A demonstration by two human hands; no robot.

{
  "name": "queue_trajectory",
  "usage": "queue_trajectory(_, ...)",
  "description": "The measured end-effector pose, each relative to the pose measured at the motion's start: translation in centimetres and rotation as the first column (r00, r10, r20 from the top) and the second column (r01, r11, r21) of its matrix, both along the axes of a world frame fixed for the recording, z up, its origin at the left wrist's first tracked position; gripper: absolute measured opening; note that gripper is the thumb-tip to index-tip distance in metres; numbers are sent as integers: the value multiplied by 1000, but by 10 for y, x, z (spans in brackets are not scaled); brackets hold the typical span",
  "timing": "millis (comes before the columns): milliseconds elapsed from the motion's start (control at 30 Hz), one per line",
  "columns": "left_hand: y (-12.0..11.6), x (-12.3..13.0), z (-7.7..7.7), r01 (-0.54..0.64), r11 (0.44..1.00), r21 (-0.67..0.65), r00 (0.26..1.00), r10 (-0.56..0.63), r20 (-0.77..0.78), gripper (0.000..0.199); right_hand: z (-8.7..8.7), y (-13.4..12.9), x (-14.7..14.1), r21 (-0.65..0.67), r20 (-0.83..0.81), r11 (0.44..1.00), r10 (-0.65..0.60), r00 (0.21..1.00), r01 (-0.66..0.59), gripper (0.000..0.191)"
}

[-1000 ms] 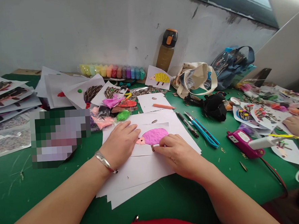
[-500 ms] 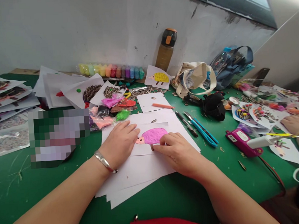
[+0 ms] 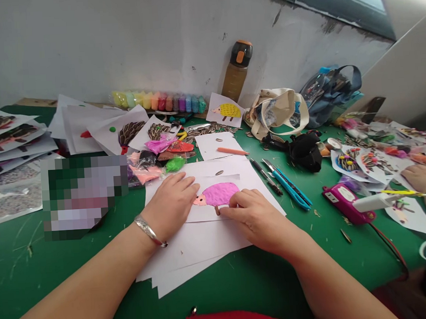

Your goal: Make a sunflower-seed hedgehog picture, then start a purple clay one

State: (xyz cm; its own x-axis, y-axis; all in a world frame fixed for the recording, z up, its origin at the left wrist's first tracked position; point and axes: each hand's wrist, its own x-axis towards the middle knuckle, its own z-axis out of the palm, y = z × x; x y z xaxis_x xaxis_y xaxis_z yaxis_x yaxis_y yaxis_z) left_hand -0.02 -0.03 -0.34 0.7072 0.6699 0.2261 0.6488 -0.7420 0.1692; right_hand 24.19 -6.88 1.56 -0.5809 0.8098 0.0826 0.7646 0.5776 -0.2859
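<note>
Only the head cam to go on here: the purple clay hedgehog (image 3: 220,194) is pretty much front and center, on a white card (image 3: 202,215) that's sitting on a messy little stack of white paper (image 3: 183,257) on the green table (image 3: 264,291). It's got a peachy face and a stubby brown leg (image 3: 217,210) below the body. Left hand (image 3: 172,196) is lying palm-down over the left side of the card, fingers stretched out and kinda together, tips right beside the face, nothing visible in its grip. Right hand (image 3: 252,215) is at the other end, fingers curled in, with one fingertip right up at the leg; honestly can't tell if it's pinching anything, since the hand hides the rest. One striped seed (image 3: 219,172) lies just above the card. Off to the right of the paper there's a dark pen (image 3: 265,176) and a blue utility knife (image 3: 286,184), side by side. A salmon stick (image 3: 233,151) lies further back, partly on a smaller white sheet (image 3: 207,148), and a card with a yellow hedgehog (image 3: 230,110) leans by the brown bottle (image 3: 235,78).
</note>
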Motion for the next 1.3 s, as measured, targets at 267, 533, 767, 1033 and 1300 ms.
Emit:
queue_trajectory(267,0,0,-1,-4,1000,-3,1000,4,-18,27,1,1,0,-9,-4,1000,-11,1000,11,42)
queue_trajectory(533,0,0,0,-2,1000,-19,1000,2,-29,27,3,1,1,-46,-2,999,-22,1000,22,44)
queue_trajectory(767,1,0,-1,-11,1000,-5,1000,10,-30,28,3,-1,0,-37,-19,999,-4,1000,3,39)
queue_trajectory(1033,1,0,-2,-9,1000,-8,1000,9,-21,28,3,-2,-4,-17,39,999,29,999,-28,36)
queue_trajectory(1300,0,0,-1,-12,1000,-25,999,12,-34,27,1,-2,-4,-3,24,1000,14,1000,-14,40)
